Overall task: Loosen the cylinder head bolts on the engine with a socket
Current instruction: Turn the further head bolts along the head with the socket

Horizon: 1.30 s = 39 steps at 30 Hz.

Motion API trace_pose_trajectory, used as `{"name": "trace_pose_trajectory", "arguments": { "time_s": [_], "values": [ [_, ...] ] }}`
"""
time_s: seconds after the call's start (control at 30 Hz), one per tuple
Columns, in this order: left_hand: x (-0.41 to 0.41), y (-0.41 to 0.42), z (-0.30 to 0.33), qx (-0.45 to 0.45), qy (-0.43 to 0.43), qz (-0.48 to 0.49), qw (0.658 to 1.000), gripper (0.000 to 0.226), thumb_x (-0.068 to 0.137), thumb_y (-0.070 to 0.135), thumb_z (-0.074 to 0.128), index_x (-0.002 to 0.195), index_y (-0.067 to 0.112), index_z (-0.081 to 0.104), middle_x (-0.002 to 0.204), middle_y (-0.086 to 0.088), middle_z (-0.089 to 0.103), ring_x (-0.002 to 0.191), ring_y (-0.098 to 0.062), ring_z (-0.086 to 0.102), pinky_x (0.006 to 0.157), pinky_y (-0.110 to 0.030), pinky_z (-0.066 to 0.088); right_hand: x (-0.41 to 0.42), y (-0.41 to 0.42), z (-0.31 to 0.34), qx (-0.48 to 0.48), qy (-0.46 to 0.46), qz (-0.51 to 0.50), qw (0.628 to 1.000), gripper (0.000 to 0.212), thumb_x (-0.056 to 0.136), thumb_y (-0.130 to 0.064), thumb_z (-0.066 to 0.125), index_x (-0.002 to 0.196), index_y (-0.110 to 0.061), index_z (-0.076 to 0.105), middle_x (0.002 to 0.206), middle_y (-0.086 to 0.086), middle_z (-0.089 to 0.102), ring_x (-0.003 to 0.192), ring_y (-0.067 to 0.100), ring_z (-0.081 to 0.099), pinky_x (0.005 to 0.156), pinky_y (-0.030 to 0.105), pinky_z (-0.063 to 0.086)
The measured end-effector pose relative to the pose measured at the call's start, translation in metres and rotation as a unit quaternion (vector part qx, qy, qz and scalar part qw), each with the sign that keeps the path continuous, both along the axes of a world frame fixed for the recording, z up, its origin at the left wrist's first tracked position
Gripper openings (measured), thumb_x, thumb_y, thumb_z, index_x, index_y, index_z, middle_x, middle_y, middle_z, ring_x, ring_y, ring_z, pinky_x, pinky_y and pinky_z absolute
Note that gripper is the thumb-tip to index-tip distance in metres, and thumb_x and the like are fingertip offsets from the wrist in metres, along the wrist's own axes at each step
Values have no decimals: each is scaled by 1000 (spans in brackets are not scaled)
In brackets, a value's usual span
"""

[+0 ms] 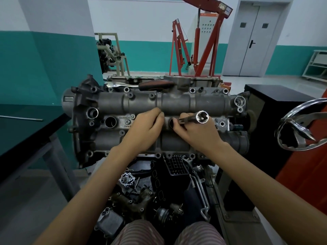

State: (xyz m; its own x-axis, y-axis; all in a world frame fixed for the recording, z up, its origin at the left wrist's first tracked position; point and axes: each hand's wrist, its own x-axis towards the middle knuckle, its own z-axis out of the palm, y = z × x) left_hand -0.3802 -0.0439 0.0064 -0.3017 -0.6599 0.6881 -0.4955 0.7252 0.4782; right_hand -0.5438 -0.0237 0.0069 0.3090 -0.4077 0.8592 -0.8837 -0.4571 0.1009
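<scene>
Two hands are working mid-engine [113,105]: I am pinching the socket [198,119] in my right hand [196,133] over a central well, seemingly to seat it, while my left hand [146,128], fingers curled closed, is bracing beside it.

Both bare arms reached forward, the left hand [147,125] curled palm-down with fingers tucked, the right hand [195,132] pinching closed just beside it.
</scene>
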Motion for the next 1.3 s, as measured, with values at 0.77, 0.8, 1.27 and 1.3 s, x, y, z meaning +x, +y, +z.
{"name": "trace_pose_trajectory", "arguments": {
  "time_s": [0.77,0.8,1.27,1.3],
  "values": [
    [1,-13,-2,136,228,-41,963,39,96,6,37,57,13,40,40,7,42,37,-14,38,37,-22,32,-23,19,28,77,-252,159,951,48,91,-13,47,44,-1,48,38,1,44,40,18,47,42,32,37],
    [1,-13,-2,137,228,-42,963,39,96,6,37,57,13,40,40,7,42,37,-14,38,37,-22,32,-23,19,28,78,-249,158,952,49,90,-13,47,43,1,48,38,3,45,40,19,47,42,32,37],
    [1,-15,-5,137,229,-35,963,41,95,8,39,55,17,42,42,7,42,37,-13,37,37,-18,28,-19,16,22,113,-208,158,959,48,89,-18,48,45,2,48,40,-2,43,36,12,42,41,29,35],
    [1,-16,-4,138,229,-36,963,41,96,8,39,56,16,42,43,7,42,37,-14,37,37,-18,28,-17,16,22,111,-174,144,968,45,88,-17,50,46,-1,48,42,-3,42,37,12,41,43,26,34]
  ]
}}
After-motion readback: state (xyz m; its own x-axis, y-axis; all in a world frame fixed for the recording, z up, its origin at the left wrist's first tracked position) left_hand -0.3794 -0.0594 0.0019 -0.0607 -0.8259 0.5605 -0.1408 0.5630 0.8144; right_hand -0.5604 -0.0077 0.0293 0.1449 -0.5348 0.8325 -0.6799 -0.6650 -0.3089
